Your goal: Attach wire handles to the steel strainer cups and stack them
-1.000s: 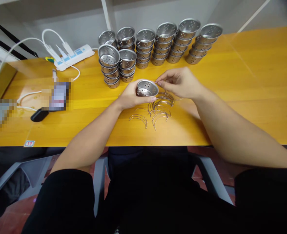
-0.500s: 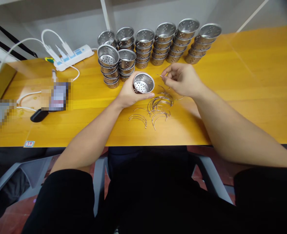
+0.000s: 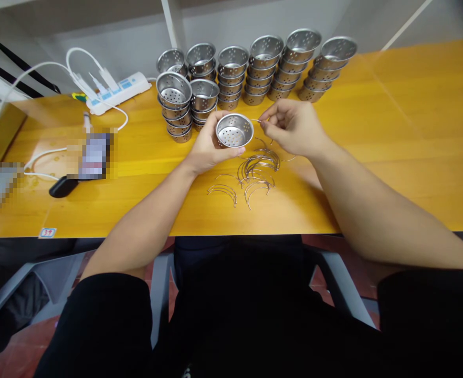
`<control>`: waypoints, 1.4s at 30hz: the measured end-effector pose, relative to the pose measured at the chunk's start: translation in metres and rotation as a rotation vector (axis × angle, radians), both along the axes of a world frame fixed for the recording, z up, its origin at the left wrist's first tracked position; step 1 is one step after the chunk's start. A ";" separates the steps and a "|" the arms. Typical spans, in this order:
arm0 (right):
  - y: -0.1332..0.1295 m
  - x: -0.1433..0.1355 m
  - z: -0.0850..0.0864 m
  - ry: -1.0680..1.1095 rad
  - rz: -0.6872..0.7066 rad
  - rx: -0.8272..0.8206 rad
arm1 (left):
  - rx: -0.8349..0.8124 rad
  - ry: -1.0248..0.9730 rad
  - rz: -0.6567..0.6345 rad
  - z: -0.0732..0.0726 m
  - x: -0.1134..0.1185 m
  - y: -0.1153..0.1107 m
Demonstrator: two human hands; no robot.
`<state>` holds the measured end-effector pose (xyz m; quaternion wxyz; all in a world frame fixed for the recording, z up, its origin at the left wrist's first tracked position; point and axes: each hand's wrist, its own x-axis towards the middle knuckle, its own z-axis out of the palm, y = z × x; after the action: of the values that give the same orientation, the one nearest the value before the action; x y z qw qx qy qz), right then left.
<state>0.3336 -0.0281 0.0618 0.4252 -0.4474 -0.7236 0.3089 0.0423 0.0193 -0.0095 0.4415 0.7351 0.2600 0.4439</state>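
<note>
My left hand (image 3: pixel 209 143) is wrapped round a perforated metal cup (image 3: pixel 234 131), its mouth tilted up toward me. To the right of the cup, my right hand (image 3: pixel 290 127) pinches a thin curved wire (image 3: pixel 256 121) between thumb and fingers. The wire's free end reaches close to the cup's rim; whether it touches, I cannot tell. Below both hands, a loose pile of curved wires (image 3: pixel 260 164) lies on the wooden table (image 3: pixel 404 173). A few more curved wires (image 3: pixel 223 192) lie to the left of the pile.
Several stacks of perforated cups stand along the back, the nearest a front-left stack (image 3: pixel 175 107) and the farthest right a leaning stack (image 3: pixel 326 71). At left are a white power strip (image 3: pixel 121 92) with cables, a phone (image 3: pixel 94 156) and a black rounded object (image 3: pixel 63 187).
The cup in my left hand has tipped and shifted slightly right, nearer the wire. My right hand stays nearly in place, still pinching the wire.
</note>
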 end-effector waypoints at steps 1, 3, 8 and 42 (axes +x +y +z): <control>-0.001 0.000 0.001 0.001 -0.002 -0.004 | -0.004 -0.005 -0.007 0.000 0.000 -0.001; -0.001 0.000 0.001 0.001 -0.005 -0.010 | -0.017 -0.017 -0.011 0.002 0.000 -0.003; 0.001 0.000 -0.002 0.003 0.006 0.001 | 0.016 0.041 0.059 0.013 -0.003 -0.007; -0.012 -0.015 0.007 0.196 0.003 0.112 | 0.412 0.053 0.160 -0.038 -0.003 0.034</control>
<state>0.3191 -0.0399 0.0692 0.5178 -0.3895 -0.6954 0.3109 0.0395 0.0532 -0.0471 0.2381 0.7983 0.2330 0.5017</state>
